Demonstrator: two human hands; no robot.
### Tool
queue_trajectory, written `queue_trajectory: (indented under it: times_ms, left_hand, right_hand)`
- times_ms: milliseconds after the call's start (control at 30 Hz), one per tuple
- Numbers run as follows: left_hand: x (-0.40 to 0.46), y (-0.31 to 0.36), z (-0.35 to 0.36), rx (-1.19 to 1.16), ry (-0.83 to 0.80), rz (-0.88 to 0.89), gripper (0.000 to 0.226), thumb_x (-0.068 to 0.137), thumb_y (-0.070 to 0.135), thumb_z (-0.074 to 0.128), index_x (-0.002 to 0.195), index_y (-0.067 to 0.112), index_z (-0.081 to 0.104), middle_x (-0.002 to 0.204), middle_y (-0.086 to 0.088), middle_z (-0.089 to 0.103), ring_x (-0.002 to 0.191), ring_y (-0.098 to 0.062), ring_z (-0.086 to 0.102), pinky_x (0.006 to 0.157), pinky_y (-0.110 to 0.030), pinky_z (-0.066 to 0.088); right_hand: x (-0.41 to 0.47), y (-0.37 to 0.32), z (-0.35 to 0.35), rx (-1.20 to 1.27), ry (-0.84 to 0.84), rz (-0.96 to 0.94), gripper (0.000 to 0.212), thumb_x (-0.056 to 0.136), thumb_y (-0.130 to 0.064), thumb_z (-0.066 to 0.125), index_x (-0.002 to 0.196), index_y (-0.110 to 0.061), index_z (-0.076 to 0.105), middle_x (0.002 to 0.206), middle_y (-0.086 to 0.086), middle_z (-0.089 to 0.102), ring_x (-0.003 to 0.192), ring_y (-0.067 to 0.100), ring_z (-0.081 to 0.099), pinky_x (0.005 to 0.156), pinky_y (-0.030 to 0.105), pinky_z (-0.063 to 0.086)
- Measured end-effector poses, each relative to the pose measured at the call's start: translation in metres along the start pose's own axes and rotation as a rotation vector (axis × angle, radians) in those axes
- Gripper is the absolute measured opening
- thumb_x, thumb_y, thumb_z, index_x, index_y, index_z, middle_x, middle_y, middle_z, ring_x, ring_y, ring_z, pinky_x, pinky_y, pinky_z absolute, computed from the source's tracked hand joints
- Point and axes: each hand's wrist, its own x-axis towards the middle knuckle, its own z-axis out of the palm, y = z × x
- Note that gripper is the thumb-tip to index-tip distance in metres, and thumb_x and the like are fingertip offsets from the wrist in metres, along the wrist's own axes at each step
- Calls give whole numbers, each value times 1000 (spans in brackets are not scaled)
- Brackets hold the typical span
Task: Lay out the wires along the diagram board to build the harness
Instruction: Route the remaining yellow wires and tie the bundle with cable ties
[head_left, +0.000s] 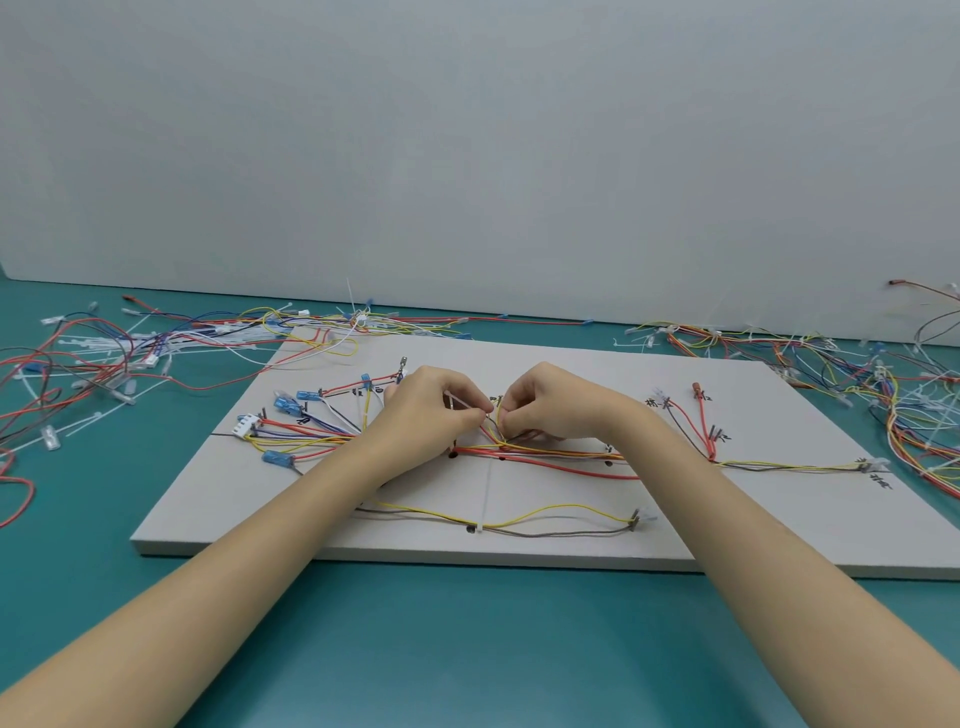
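Grey diagram board (779, 519) carries most routed wires (545, 454) | left hand (426, 410) pinches a white cable tie (462, 405), seemingly | right hand (550, 402) pinches yellow wire loop (500, 421) mid-board | loose wires (104, 353) remain beside board.

the board (545, 540) is a matt, pale grey slab, smooth, with dark pen marks. on it lie wires (550, 457) in glossy plastic sheaths, red, yellow, white and brown. at the board's left end sit clear blue plastic connectors (284, 403) and a white plastic plug (248, 423). a thin white plastic tie (486, 496) crosses the board's middle. under the board the table (467, 649) is smooth matt teal. behind the board stands a matt white wall (467, 145).
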Motion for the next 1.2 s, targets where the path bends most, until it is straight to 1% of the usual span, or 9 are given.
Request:
queue_trajectory:
  times_ms: [100,233,333,500,733,933,1000,1067,1200]
  left_hand:
    - [0,-1,0,-11,7,2,12,84,18,67,81,26,76,78,16,71,75,0,57,95,-52,43]
    - [0,0,0,-12,6,-5,12,84,19,66,81,26,76,79,15,71,76,-4,58,96,-53,43]
    - [-1,0,0,-8,-8,-9,14,84,19,66,79,28,75,79,16,71,83,-9,62,96,-53,43]
    - [-2,0,0,-18,1,-13,15,84,18,67,77,30,73,78,15,71,85,-12,64,96,-54,43]
    - [-1,0,2,-51,28,-6,18,84,14,67,77,30,74,76,16,69,70,0,54,95,-50,43]
    - [0,0,2,-49,35,-23,14,85,14,67,82,26,76,79,14,69,76,-8,56,97,-52,42]
    - [0,0,2,-43,31,-27,14,85,14,67,83,25,76,80,14,69,80,-10,58,97,-52,42]
    - [-1,0,2,-45,28,-31,14,85,15,67,84,25,76,82,13,70,84,-12,61,98,-52,42]
    - [-1,-1,1,-37,18,-37,13,86,14,67,85,24,75,83,13,70,90,-14,64,98,-52,42]
  right_hand:
    - [-2,0,1,24,12,0,14,81,-9,63,68,-10,66,53,-5,52,47,9,42,50,20,37]
    - [-4,-2,0,12,6,16,15,82,-14,63,67,-11,66,57,-1,51,50,13,40,46,20,33]
    - [-3,-5,0,-48,-13,25,19,80,-13,61,60,-13,61,56,0,47,52,15,36,50,24,32]
    - [-3,-6,-1,-68,-21,35,19,80,-19,66,63,-12,63,61,3,48,55,17,36,51,24,32]
    - [-2,-5,3,-40,-1,24,14,80,-9,60,66,-7,60,62,6,45,57,19,37,57,28,32]
    - [-3,-7,1,-83,22,10,13,81,-12,60,70,-7,63,61,5,45,55,20,35,45,22,29]
    - [-3,-7,3,-107,54,-13,13,80,-11,61,70,-3,64,61,6,47,55,19,38,48,23,33]
    - [-2,-7,5,-139,81,-36,13,81,-9,61,73,0,66,64,6,53,59,17,42,56,26,38]
    - [-2,-7,6,-226,110,-53,10,82,-11,61,77,-5,67,78,10,66,64,18,51,64,31,47]
